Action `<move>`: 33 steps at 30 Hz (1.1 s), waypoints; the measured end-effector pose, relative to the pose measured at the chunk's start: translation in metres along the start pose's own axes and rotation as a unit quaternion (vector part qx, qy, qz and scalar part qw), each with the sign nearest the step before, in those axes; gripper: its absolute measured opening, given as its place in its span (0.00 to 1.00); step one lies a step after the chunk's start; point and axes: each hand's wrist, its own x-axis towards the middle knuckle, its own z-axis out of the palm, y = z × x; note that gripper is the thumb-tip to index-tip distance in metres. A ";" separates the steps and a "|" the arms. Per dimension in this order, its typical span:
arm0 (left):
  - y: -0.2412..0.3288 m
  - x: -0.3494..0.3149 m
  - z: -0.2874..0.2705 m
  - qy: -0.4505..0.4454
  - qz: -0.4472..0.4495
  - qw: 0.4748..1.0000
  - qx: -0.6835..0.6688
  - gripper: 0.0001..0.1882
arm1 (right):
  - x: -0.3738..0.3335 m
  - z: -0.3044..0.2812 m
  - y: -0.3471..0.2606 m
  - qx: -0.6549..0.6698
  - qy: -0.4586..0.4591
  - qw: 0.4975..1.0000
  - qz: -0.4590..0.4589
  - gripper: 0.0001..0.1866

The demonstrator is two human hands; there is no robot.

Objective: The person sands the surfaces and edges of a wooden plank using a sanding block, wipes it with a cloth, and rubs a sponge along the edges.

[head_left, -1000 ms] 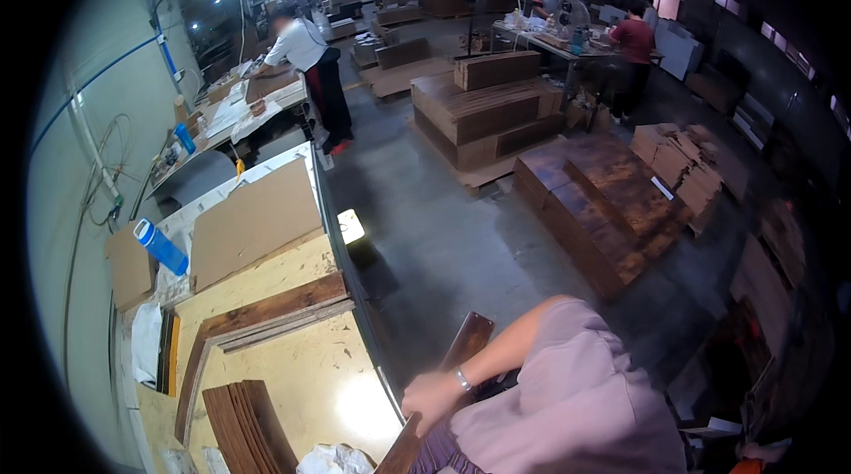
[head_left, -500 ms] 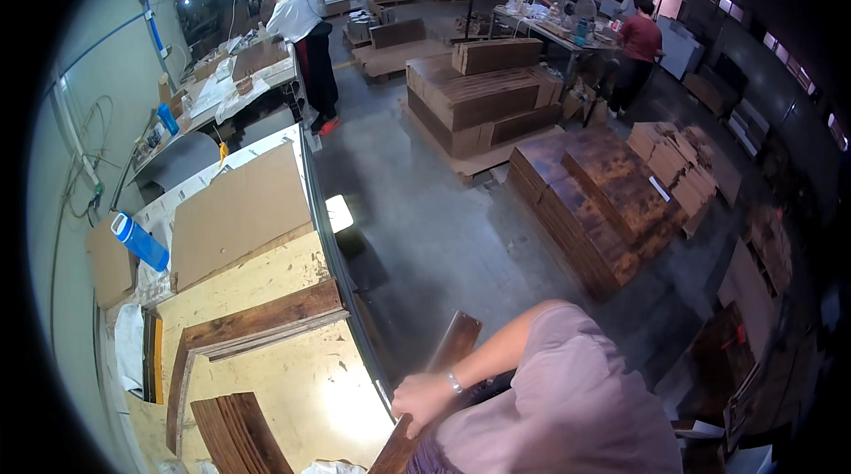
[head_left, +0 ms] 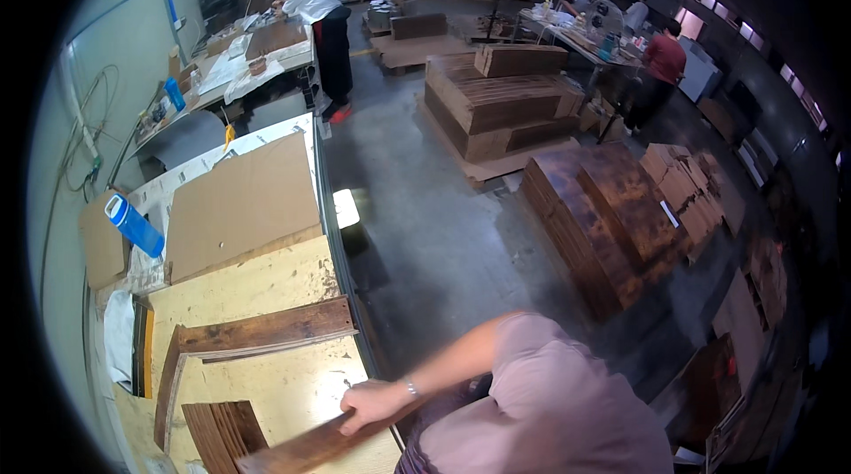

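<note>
My right hand, with a bracelet on its wrist, is closed on a long dark brown wooden board. The board slants low over the near edge of the yellowish worktable, somewhat smeared by motion. Its near left end reaches beside a row of narrow dark brown boards lying together on the table. Just beyond lies an L-shaped arrangement of brown strips. My left hand is out of sight.
A blue bottle and a cardboard sheet lie farther along the table. On the floor to the right stand stacked brown panels and more stacked boards. A person in white stands at another bench; other people work farther right.
My right hand has moved left over the table edge with the board. The board has swung from a steep slant beside the table to a flatter one across its near edge.
</note>
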 end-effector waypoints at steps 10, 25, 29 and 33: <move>0.044 0.049 -0.066 0.087 -0.002 0.975 -0.203 0.27 | 0.137 0.035 -0.065 0.579 -0.166 0.798 0.017 0.27; -0.055 -0.009 0.026 0.071 0.075 0.961 -0.257 0.15 | 0.162 0.060 -0.072 0.656 -0.313 0.675 -0.125 0.35; -0.017 -0.007 -0.025 0.180 0.019 0.914 -0.362 0.13 | 0.153 0.063 -0.084 0.620 -0.390 0.679 -0.048 0.27; 0.067 0.018 -0.046 0.234 0.362 0.901 0.056 0.20 | 0.108 0.113 -0.119 0.585 -0.347 0.716 0.160 0.30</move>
